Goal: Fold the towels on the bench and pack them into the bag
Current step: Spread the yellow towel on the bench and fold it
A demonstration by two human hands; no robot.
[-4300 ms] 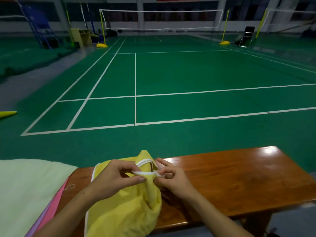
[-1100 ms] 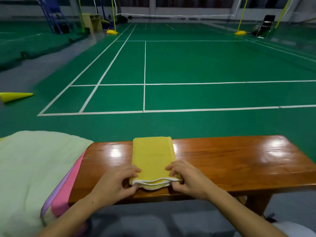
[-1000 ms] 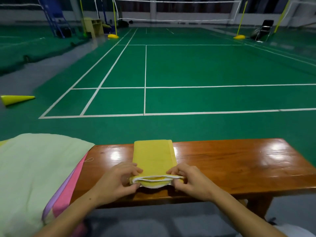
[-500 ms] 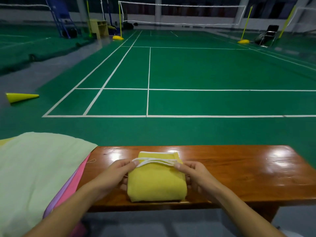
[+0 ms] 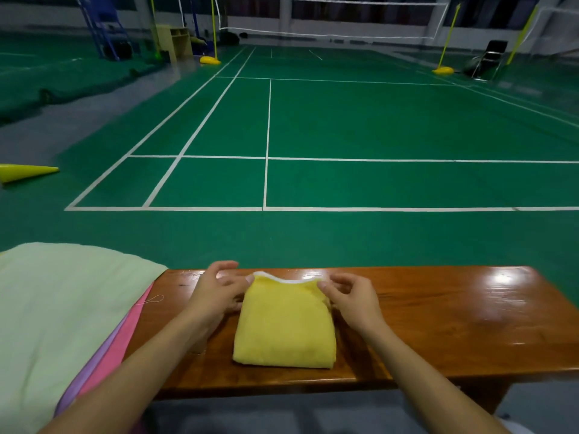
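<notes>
Head view: both hands hovered at the far corners of the folded yellow towel (image 5: 284, 324) on the wooden counter (image 5: 438, 314). The left hand (image 5: 216, 292) and the right hand (image 5: 351, 297) had loosely curled fingers at the white-trimmed edge, gripping nothing that I could see. Pale green towel (image 5: 56, 308) and pink towel (image 5: 125, 333) lay stacked at the left end; green court floor (image 5: 344, 120) beyond.

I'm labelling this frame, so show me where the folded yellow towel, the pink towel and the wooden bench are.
yellow towel (image 5: 283, 327), head view, middle of its folded top face.
pink towel (image 5: 125, 333), head view, the strip showing beside the pale green towel.
wooden bench (image 5: 454, 317), head view, bare top right of the hands.
</notes>
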